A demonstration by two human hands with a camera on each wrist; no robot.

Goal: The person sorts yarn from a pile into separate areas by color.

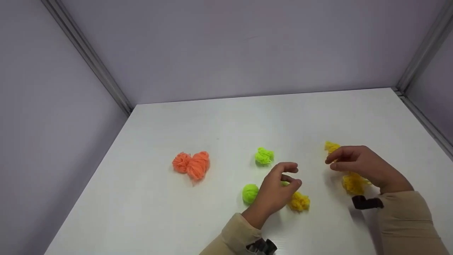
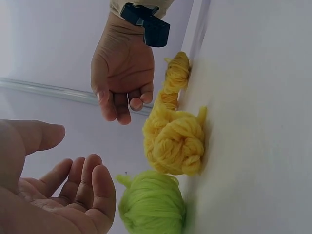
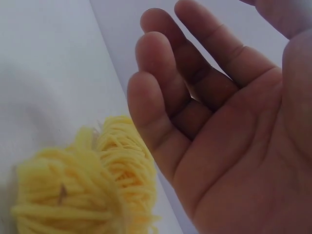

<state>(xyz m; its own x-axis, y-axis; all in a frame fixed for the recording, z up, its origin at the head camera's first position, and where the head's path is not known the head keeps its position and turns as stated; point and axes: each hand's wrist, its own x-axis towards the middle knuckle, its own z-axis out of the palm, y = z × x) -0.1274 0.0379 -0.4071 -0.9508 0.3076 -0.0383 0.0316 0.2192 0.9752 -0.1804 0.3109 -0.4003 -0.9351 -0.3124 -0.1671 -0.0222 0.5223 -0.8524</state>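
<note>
My left hand (image 1: 276,189) hovers above the table with fingers loosely bent, holding nothing. Under and beside it lie a green yarn ball (image 1: 250,193), a partly covered green ball (image 1: 284,183) and a yellow yarn ball (image 1: 299,202). To the right, my right hand (image 1: 370,168) is held over two more yellow yarn balls, a far one (image 1: 332,146) and a near one (image 1: 354,183), both partly hidden by it. The right wrist view shows its palm (image 3: 234,156) bare, with yellow yarn (image 3: 68,195) beyond the fingers.
Two orange yarn balls (image 1: 191,165) sit together left of centre on the white table (image 1: 141,212). Another green ball (image 1: 264,156) lies beyond my left hand. Pale panels (image 1: 230,46) with metal corner posts (image 1: 92,60) border the back and sides.
</note>
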